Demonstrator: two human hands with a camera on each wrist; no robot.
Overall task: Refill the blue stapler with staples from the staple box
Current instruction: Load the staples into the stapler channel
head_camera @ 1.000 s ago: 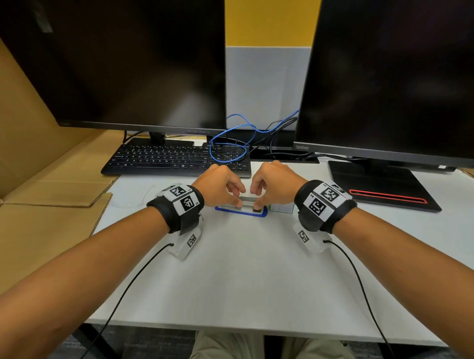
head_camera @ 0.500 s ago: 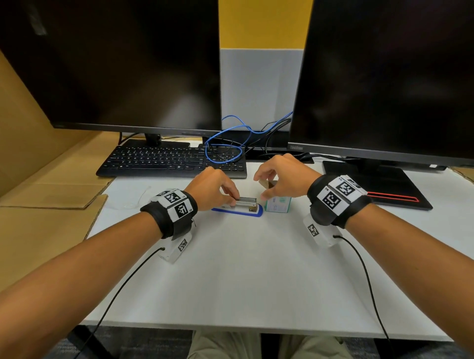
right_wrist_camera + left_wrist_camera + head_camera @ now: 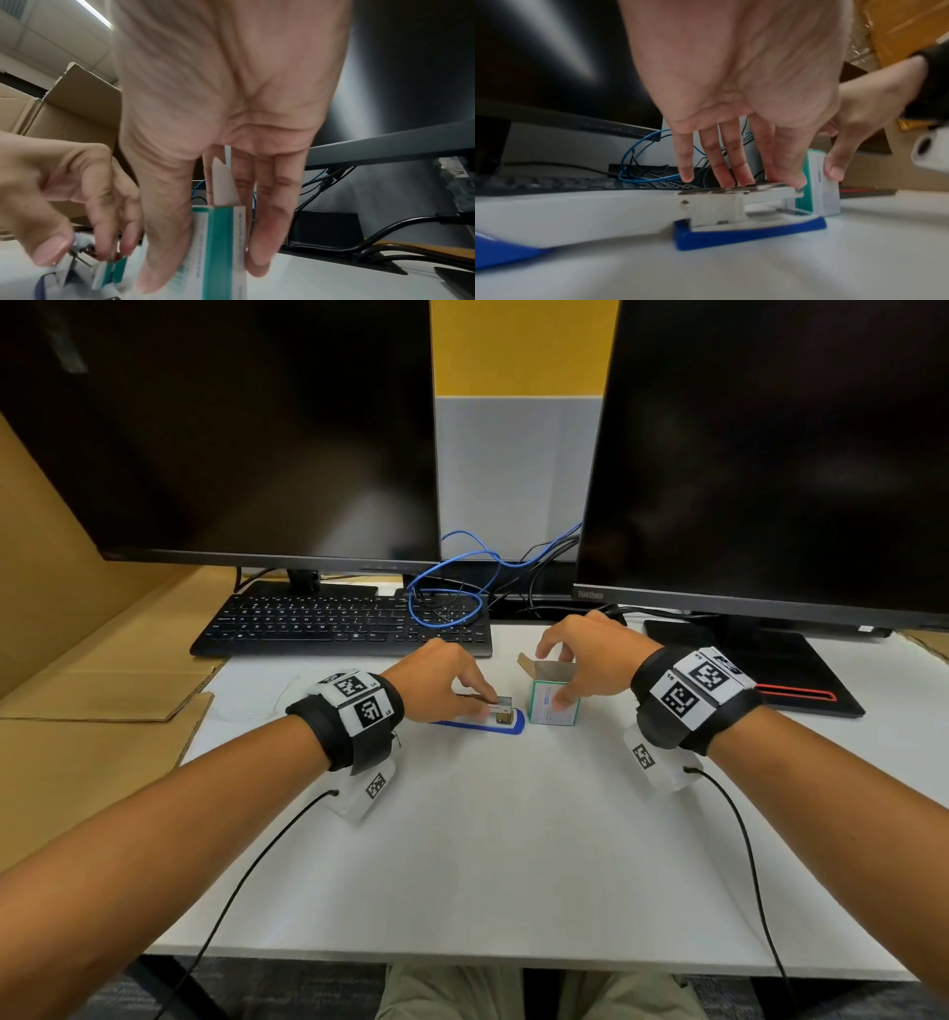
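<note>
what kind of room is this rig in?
Most likely an office desk: two dark monitors, a black keyboard and a blue network cable on a white table, with cardboard boxes beside it.

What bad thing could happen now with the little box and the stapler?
The staple box stands upright with its flap open, pinched by the right hand; tipping it could spill whatever is inside. It also stands right beside the blue stapler, so a nudge might knock one against the other. The left hand has fingers resting on the open metal staple track, which might pinch them.
</note>
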